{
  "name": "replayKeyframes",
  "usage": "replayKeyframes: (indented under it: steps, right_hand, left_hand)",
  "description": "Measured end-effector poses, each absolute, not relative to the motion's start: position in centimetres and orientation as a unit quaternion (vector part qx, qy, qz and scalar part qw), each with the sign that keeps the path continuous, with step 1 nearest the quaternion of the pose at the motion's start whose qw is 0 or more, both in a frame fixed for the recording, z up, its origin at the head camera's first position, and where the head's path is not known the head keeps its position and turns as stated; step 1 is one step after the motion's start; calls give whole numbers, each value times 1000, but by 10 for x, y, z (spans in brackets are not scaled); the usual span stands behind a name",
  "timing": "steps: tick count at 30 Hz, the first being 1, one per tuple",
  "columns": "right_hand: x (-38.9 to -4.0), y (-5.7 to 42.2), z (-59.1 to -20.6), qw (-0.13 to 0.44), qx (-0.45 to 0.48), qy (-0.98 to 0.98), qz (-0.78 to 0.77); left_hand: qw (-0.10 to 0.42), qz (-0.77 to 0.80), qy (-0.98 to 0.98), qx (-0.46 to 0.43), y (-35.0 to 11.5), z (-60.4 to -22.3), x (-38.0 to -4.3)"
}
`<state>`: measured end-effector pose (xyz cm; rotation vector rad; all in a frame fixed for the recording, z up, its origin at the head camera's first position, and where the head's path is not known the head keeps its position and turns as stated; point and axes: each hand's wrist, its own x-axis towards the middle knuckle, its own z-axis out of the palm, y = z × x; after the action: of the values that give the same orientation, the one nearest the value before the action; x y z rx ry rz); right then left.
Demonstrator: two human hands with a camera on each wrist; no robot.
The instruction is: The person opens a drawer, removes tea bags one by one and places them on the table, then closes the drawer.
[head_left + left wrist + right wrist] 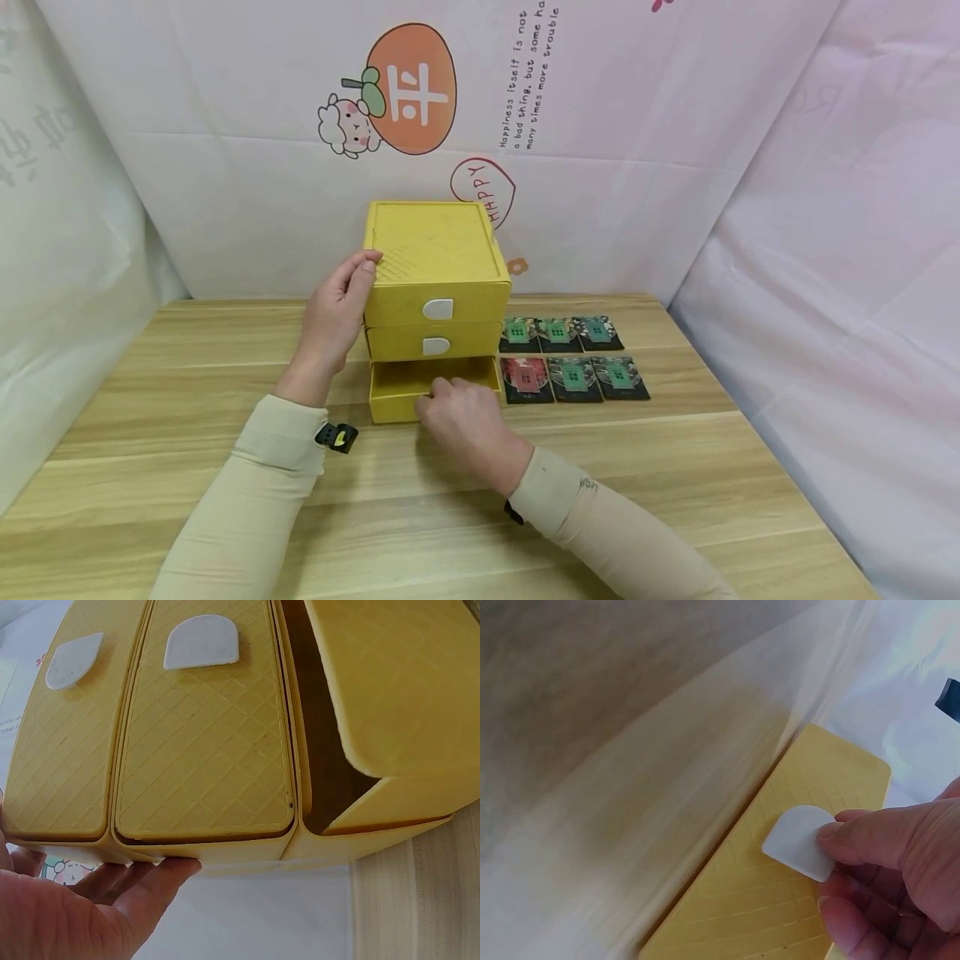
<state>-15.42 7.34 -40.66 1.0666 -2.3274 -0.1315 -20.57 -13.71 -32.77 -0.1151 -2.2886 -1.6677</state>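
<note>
A yellow box of three stacked drawers (438, 242) stands on the wooden table, each front patterned with diagonal lines. Its bottom drawer (392, 408) is pulled out, and the part of its inside that shows looks bare. My left hand (334, 312) rests against the box's upper left side, fingertips at the top edge; in the left wrist view its fingers (154, 889) lie along the side wall. With thumb and fingers, my right hand (471, 421) pinches the bottom drawer's white pull tab (799, 840). White tabs also mark the top drawer (397, 307) and middle drawer (393, 342), both closed.
Right of the box, several small dark cards or packets lie in two rows: a back row with a green-labelled one (559, 333) and a front row including a red one (527, 379). A white printed cloth (247, 192) hangs behind and at both sides.
</note>
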Motion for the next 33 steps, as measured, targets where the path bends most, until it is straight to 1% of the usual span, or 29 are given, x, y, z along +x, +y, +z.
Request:
replayKeyframes:
  steps: [9, 24, 33]
  right_hand:
    - [-162, 72, -409, 307, 390, -867, -46]
    - [-171, 70, -409, 311, 384, -868, -44]
    - [-175, 68, -411, 304, 373, -876, -45]
  left_hand:
    - [164, -571, -804, -41, -136, -327, -205]
    - [160, -570, -805, -41, -136, -327, -205]
    - [159, -574, -802, -43, -136, -327, -205]
